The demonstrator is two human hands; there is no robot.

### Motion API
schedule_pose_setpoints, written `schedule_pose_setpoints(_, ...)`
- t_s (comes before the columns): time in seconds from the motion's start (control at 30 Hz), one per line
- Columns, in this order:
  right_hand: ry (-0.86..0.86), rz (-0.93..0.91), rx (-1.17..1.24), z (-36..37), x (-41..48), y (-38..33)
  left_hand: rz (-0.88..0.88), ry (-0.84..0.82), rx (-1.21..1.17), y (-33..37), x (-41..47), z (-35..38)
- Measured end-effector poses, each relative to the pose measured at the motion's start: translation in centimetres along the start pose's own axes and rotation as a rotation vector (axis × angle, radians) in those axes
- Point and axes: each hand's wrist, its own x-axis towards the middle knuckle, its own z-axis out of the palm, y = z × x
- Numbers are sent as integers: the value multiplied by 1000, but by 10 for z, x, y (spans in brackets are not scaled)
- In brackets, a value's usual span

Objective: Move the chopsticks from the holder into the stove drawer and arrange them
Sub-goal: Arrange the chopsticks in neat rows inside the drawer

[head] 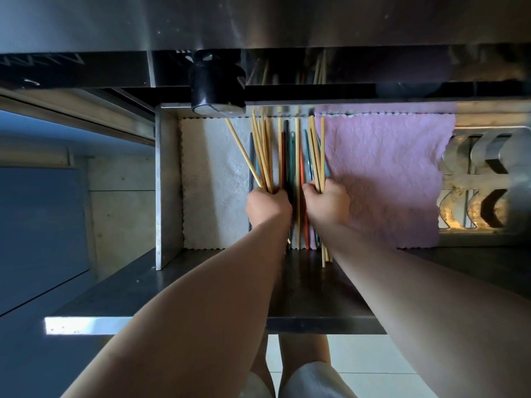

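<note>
Arranging step, I think: the chopsticks [297, 168] are already in the drawer [169, 182], centre of frame. Left hand [268, 206] grips one wooden bundle [261, 156], right hand [326, 203] grips another bundle [316, 150]. Next: lay both flat & parallel w/ the coloured ones [283, 159] between.

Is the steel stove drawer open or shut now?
Open: the steel stove drawer is pulled out, showing a white textured cloth, a pink textured cloth and coloured chopsticks lying between them.
</note>
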Motion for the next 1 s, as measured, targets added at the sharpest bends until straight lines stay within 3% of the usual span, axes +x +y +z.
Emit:
schedule_pose_setpoints(0.2, -11, -74, -41, 6, 2, -5, -2, -38, -54, 1, 0, -14)
schedule_pose_setpoints(0.53, 0, -32, -212, 17, 1, -14, 75, -120, -10, -7, 12, -41)
schedule_pose_setpoints(0.8, -30, -19, -147, 6, -1, -23, 126, 25, 65, -13, 24, -42)
schedule_pose_setpoints(1.0, -90, -89, -170, -11, -6, -16, 120, 39, 41, -10, 20, -33)
